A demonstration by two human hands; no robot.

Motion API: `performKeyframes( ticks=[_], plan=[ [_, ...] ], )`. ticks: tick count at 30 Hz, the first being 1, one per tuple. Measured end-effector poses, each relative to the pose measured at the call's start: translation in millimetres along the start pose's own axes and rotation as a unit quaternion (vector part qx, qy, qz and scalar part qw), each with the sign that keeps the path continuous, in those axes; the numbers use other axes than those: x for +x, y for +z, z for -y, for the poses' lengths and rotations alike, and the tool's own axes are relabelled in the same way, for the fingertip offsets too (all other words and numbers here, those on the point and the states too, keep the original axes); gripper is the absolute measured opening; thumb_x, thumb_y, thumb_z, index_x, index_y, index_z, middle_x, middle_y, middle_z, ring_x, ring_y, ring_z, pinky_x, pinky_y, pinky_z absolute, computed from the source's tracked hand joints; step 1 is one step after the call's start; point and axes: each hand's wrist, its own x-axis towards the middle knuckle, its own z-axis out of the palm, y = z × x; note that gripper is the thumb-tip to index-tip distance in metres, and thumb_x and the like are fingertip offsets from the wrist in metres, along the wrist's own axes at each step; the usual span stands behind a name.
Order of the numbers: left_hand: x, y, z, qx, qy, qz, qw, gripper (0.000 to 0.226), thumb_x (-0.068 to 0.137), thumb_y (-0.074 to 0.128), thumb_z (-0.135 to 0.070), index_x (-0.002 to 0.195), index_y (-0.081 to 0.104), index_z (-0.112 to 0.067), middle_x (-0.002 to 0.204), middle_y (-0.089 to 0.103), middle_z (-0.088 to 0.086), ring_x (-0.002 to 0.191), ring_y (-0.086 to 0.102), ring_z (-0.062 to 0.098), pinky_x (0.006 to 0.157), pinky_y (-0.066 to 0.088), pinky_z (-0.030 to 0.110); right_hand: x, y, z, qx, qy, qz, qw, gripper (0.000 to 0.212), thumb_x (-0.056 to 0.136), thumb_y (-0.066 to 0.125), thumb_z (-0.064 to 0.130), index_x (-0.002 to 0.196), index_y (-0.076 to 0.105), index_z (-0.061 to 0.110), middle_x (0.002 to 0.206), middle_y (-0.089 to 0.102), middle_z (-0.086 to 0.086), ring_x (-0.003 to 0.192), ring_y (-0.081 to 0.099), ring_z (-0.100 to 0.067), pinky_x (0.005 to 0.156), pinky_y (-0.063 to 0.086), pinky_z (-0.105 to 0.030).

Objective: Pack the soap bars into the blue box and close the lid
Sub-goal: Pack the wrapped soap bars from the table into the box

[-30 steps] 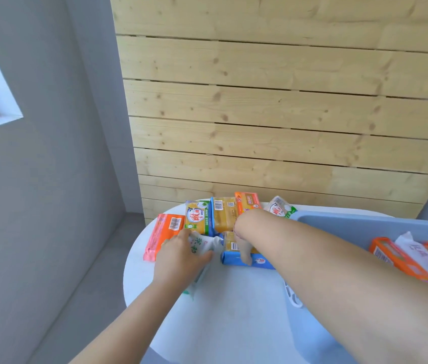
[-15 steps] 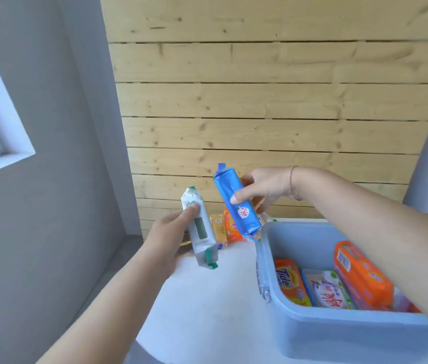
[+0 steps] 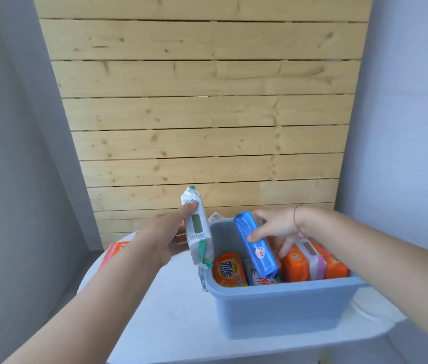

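Note:
The open blue box (image 3: 281,308) stands on the white table, holding several wrapped soap bars, among them an orange Tide bar (image 3: 228,270) and orange bars (image 3: 297,266) on the right. My right hand (image 3: 276,229) grips a blue-wrapped soap bar (image 3: 256,245) on edge, tilted, its lower end down inside the box. My left hand (image 3: 165,237) holds a white-and-green soap bar (image 3: 197,229) upright just outside the box's left rim. No lid is visible.
An orange soap bar (image 3: 113,252) lies on the round white table (image 3: 160,316) behind my left forearm. Another packet peeks out behind the box's back left corner. A wooden slat wall rises behind the table; grey walls stand on both sides.
Both hands picked soap bars off the table and carried them right and down. The blue bar now dips into the box; the white-and-green bar has reached the box's left rim.

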Motion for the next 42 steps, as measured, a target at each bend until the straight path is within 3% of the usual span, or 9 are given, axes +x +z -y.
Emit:
performKeyframes(
  ticks=[4, 7, 10, 18, 21, 25, 34, 38, 42],
  plan=[
    [1.9, -3.0, 2.7, 0.003, -0.009, -0.007, 1.000, 0.026, 0.086, 0.065, -0.032, 0.087, 0.060, -0.007, 0.076, 0.065, 0.014, 0.065, 0.062, 0.023, 0.056, 0.051, 0.030, 5.2, 9.4, -2.2, -0.207, -0.006, -0.091, 0.974, 0.054, 0.085, 0.063, 0.034, 0.132, 0.045, 0.016, 0.128, 0.049, -0.007, 0.106, 0.053, -0.025, 0.074, 0.050, -0.029],
    [2.2, -2.3, -0.5, 0.009, -0.014, -0.007, 1.000, 0.024, 0.087, 0.064, -0.032, 0.085, 0.059, -0.008, 0.077, 0.064, 0.014, 0.064, 0.061, 0.022, 0.052, 0.053, 0.030, 6.7, 3.2, -2.5, -0.297, 0.003, -0.135, 0.945, 0.045, 0.086, 0.057, 0.043, 0.120, 0.054, 0.014, 0.114, 0.043, -0.007, 0.105, 0.054, -0.027, 0.091, 0.045, -0.035],
    [2.9, 5.6, -5.6, 0.005, -0.015, 0.013, 1.000, 0.024, 0.087, 0.064, -0.031, 0.090, 0.060, -0.007, 0.082, 0.063, 0.014, 0.068, 0.061, 0.024, 0.064, 0.056, 0.035, 14.5, -1.5, -23.6, -0.285, 0.019, -0.179, 0.942, 0.016, 0.089, 0.050, 0.030, 0.102, 0.057, 0.024, 0.121, 0.045, -0.009, 0.111, 0.051, -0.029, 0.094, 0.043, -0.036],
    [17.1, 66.2, 15.1, 0.021, -0.062, 0.058, 0.996, 0.022, 0.090, 0.061, -0.023, 0.097, 0.057, -0.002, 0.078, 0.062, 0.012, 0.068, 0.061, 0.025, 0.068, 0.055, 0.041, 15.5, 0.5, -65.1, -0.139, -0.073, -0.348, 0.924, 0.036, 0.088, 0.051, 0.014, 0.122, 0.050, 0.026, 0.133, 0.045, -0.005, 0.124, 0.044, -0.024, 0.103, 0.041, -0.038],
    [32.7, 83.1, 39.8, 0.047, -0.092, 0.039, 0.994, 0.034, 0.090, 0.061, -0.024, 0.114, 0.058, -0.001, 0.098, 0.067, 0.016, 0.091, 0.064, 0.031, 0.092, 0.052, 0.045, 9.0, 8.4, -51.3, -0.129, -0.197, -0.272, 0.933, 0.037, 0.089, 0.054, 0.030, 0.126, 0.052, 0.030, 0.136, 0.044, -0.001, 0.128, 0.040, -0.020, 0.108, 0.035, -0.037],
    [47.8, 92.6, 59.8, 0.061, -0.119, -0.003, 0.991, 0.035, 0.092, 0.056, -0.024, 0.117, 0.059, 0.000, 0.111, 0.066, 0.018, 0.100, 0.063, 0.033, 0.095, 0.050, 0.042, 11.8, 17.7, -49.0, -0.276, -0.174, -0.200, 0.924, 0.056, 0.084, 0.057, 0.045, 0.137, 0.041, 0.040, 0.158, 0.013, 0.006, 0.145, 0.010, -0.021, 0.118, 0.013, -0.043],
    [67.5, 106.8, 65.0, 0.152, -0.070, -0.005, 0.986, 0.030, 0.095, 0.046, -0.013, 0.066, 0.043, -0.014, 0.072, 0.050, 0.003, 0.062, 0.049, 0.015, 0.075, 0.046, 0.030, 21.9, 18.7, -54.2, -0.211, -0.099, -0.294, 0.927, 0.033, 0.096, 0.038, 0.029, 0.124, 0.054, 0.038, 0.160, 0.011, 0.002, 0.148, 0.003, -0.021, 0.119, 0.001, -0.040],
    [63.2, 107.8, 66.0, 0.207, -0.086, 0.036, 0.974, 0.027, 0.092, 0.052, -0.026, 0.103, 0.059, -0.002, 0.107, 0.066, 0.017, 0.090, 0.063, 0.031, 0.073, 0.056, 0.035, 28.8, 24.7, -55.1, -0.223, -0.115, -0.299, 0.921, 0.035, 0.093, 0.042, 0.024, 0.128, 0.041, 0.031, 0.159, 0.009, 0.002, 0.147, 0.004, -0.019, 0.119, 0.004, -0.041],
    [59.1, 106.7, 60.6, 0.189, -0.123, 0.097, 0.969, 0.039, 0.094, 0.052, -0.027, 0.121, 0.052, 0.002, 0.104, 0.063, 0.019, 0.079, 0.064, 0.030, 0.058, 0.058, 0.034, 23.0, 22.7, -49.8, -0.168, -0.193, -0.311, 0.915, 0.038, 0.093, 0.044, 0.016, 0.127, 0.048, 0.033, 0.155, 0.020, 0.006, 0.144, 0.015, -0.019, 0.116, 0.012, -0.040]
  ],
)
